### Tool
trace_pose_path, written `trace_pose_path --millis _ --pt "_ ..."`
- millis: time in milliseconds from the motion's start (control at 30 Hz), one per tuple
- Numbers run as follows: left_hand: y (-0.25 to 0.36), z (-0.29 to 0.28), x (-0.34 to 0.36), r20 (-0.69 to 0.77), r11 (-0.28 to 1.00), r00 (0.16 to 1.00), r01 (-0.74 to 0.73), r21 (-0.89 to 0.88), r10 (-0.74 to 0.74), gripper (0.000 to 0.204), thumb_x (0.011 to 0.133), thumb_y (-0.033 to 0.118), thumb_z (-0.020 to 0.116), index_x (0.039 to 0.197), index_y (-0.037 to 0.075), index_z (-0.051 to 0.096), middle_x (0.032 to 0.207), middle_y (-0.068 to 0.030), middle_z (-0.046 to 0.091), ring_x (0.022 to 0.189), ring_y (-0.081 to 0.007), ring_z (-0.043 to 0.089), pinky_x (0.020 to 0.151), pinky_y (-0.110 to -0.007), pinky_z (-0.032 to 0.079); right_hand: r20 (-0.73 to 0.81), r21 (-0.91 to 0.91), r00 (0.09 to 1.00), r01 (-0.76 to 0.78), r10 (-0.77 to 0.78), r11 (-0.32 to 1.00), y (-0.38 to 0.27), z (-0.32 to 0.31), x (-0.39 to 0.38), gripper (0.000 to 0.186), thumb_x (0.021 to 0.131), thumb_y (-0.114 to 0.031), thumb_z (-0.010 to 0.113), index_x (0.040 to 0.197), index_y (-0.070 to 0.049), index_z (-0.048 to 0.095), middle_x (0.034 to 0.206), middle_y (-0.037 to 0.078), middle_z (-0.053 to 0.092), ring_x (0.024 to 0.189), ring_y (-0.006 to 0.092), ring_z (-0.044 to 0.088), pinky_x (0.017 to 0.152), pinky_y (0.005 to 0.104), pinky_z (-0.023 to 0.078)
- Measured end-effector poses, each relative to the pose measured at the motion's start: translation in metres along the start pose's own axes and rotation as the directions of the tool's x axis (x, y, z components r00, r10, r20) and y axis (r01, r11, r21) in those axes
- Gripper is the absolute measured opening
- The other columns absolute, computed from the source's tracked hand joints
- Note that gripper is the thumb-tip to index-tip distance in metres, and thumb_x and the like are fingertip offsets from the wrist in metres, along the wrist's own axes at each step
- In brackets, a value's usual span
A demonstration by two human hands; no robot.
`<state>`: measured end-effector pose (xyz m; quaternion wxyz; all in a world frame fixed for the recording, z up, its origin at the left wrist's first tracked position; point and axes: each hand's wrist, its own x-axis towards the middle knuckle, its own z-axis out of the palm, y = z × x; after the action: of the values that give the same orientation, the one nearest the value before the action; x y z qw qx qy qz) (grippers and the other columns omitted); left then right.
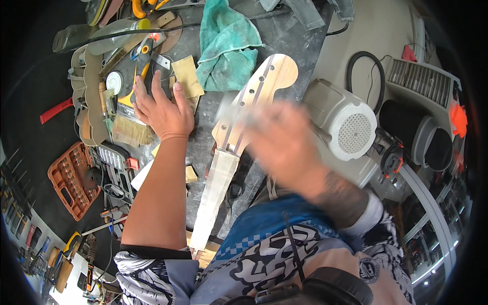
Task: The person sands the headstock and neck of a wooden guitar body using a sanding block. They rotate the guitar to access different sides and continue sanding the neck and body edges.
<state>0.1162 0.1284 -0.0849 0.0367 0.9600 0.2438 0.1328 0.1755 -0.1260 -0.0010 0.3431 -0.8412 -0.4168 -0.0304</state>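
A wooden guitar neck (281,75) lies slantwise on the dark bench, its pale headstock away from me. Several holes and a dark centre stripe show in the headstock, while pale tape (214,179) covers the fretboard. My right hand (284,145) is over the headstock, smeared by motion. A pale blur shows at its fingertips, too indistinct to name. To the left, my left hand (163,112) is open with fingers spread and nothing in it. Near its fingers are a wide paintbrush (131,130) and a yellowish sheet of sandpaper (187,76). A green cloth (223,48) rests beyond the headstock.
An orange socket case (74,180) and a red-handled tool (56,110) lie left. A clear bottle (118,38) and several hand tools crowd the far left. A white machine with a perforated round end (354,133) stands right, near a grilled heater-like unit (419,79).
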Motion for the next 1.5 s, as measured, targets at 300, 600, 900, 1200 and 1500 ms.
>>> trace_pose_path --millis 300,600,900,1200,1500 --pt "0.0 0.0 -0.003 0.003 1.0 1.0 0.006 0.007 -0.006 0.055 0.104 0.044 0.051 0.149 0.014 0.049 0.164 -0.0206 0.028 0.153 -0.035 0.023 0.122 -0.055 0.009 0.05 0.017 0.999 0.011 -0.012 1.0 0.016 -0.009 0.006 0.018 0.085 -0.005 0.07 0.103 -0.002 0.073 0.107 0.009 0.071 0.087 0.0277 0.06 0.079 0.0412 0.048" --pt "0.0 -0.004 -0.007 0.028 1.0 0.999 0.025 0.001 -0.025 0.056 0.101 0.043 0.054 0.149 0.013 0.049 0.163 -0.0199 0.028 0.152 -0.0386 0.022 0.122 -0.058 0.009 0.113 -0.129 0.993 -0.009 0.024 0.992 0.034 -0.019 0.026 0.026 0.08 -0.004 0.071 0.106 -0.003 0.074 0.102 0.01 0.069 0.092 0.0274 0.061 0.082 0.0406 0.052" --pt "-0.003 -0.003 -0.001 0.024 1.0 0.999 0.027 -0.009 -0.027 0.056 0.102 0.045 0.053 0.149 0.013 0.049 0.164 -0.0192 0.026 0.153 -0.0389 0.02 0.122 -0.059 0.008 0.113 -0.099 0.994 0.0 0.012 0.995 0.046 -0.022 0.036 0.023 0.082 -0.013 0.068 0.1 -0.001 0.073 0.113 0.014 0.067 0.104 0.0281 0.062 0.087 0.0393 0.053" --pt "0.001 -0.005 0.0 0.022 0.999 0.999 0.032 0.006 -0.032 0.054 0.104 0.043 0.051 0.149 0.014 0.05 0.165 -0.0211 0.026 0.153 -0.036 0.022 0.123 -0.055 0.007 0.014 -0.052 0.998 -0.062 0.063 0.997 0.043 -0.02 0.038 0.035 0.073 -0.007 0.065 0.106 0.003 0.07 0.113 0.016 0.067 0.097 0.0297 0.06 0.087 0.0433 0.052" --pt "-0.002 -0.003 -0.001 0.036 1.0 0.999 0.028 0.008 -0.028 0.056 0.102 0.046 0.052 0.149 0.016 0.049 0.164 -0.0183 0.027 0.154 -0.0377 0.02 0.123 -0.058 0.008 -0.021 -0.006 0.997 -0.069 0.069 0.998 0.043 -0.011 0.038 0.024 0.075 -0.006 0.067 0.098 0.002 0.073 0.112 0.015 0.067 0.094 0.03 0.06 0.081 0.0403 0.053"
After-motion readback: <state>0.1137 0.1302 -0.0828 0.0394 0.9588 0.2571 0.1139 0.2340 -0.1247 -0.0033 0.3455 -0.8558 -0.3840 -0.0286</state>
